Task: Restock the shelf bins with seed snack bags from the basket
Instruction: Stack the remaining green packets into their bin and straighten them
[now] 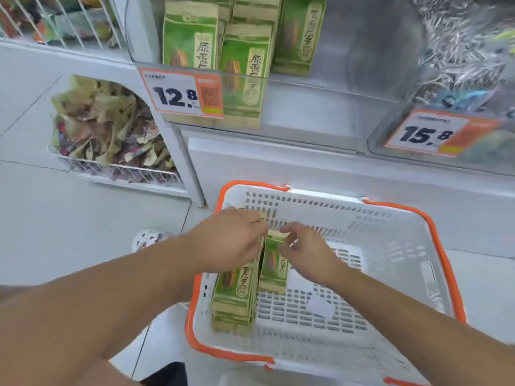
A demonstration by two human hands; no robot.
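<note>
Now left hand (231,240) and right hand (303,249) pinch bag tops (274,263) in basket (390,274); thin grip may slip.

I see bare floor across the right half of the white basket (390,218), open from above, while its left side is taken up by green seed bags (237,291) with both of my hands on them. Up in the clear shelf bin (320,87), the upright bags (242,76) crowd its left end and the right end stands free. Its front lip carries the 12.8 price tag (181,93) at the left corner.
</note>
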